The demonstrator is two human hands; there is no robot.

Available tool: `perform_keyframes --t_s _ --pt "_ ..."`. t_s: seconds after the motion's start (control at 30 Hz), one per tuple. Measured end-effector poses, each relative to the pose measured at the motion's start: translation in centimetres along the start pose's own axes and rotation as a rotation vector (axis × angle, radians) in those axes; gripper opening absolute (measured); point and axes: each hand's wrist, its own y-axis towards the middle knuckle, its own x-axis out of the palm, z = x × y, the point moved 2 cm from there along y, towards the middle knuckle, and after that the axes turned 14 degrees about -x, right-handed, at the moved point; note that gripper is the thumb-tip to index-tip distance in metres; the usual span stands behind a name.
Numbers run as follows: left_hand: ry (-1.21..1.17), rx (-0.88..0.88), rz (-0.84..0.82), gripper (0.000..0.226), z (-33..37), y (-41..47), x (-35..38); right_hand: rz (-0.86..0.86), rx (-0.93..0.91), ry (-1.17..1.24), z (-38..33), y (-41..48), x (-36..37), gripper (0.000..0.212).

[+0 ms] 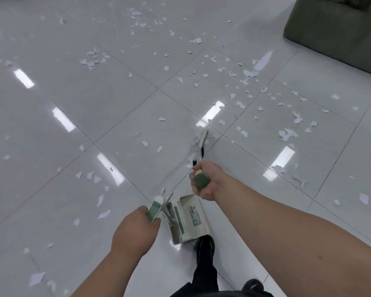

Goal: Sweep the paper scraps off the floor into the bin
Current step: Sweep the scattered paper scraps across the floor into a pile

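Observation:
Several white paper scraps (287,133) lie scattered over the glossy grey tile floor (116,99), thickest at the upper middle and right. My right hand (204,181) is closed around the green end of a broom handle. The broom head (202,142) rests on the floor just ahead, blurred, with scraps around it. My left hand (135,230) grips the green handle of a white dustpan (187,219), which stands on the floor between my arms, beside my dark shoe (206,245). No bin is in view.
A dark green upholstered block (334,33), like a bench or planter base, stands at the top right. Bright ceiling-light reflections streak the tiles. Open floor with few scraps stretches to the left.

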Motion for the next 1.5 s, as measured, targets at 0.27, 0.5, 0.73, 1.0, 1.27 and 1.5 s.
perform_keyframes --t_s 0.27,0.5,0.73,1.0,1.27,1.5 --pt "-0.033 -0.051 0.023 0.028 -0.8 0.6 -1.7 -0.185 0.079 0.079 -2.1 1.0 2.4 0.01" --pt "0.028 0.072 0.0 0.025 3.6 0.1 -2.6 -0.12 0.038 0.023 -3.4 -2.8 -6.4 0.022" --pt "0.141 0.288 -0.032 0.021 11.7 -2.4 -1.2 0.128 -0.114 0.057 -4.7 -8.9 -19.4 0.036" --pt "0.259 0.558 -0.055 0.023 22.9 -9.1 3.5 0.379 -0.216 0.054 -5.4 -15.7 -32.7 0.013" --pt "0.325 0.668 -0.004 0.017 32.2 -15.8 10.2 0.583 -0.219 0.033 -5.4 -20.5 -48.2 0.014" --pt "0.383 0.717 0.003 0.011 39.5 -23.5 16.5 0.707 -0.176 0.044 -6.7 -23.8 -61.6 0.01"
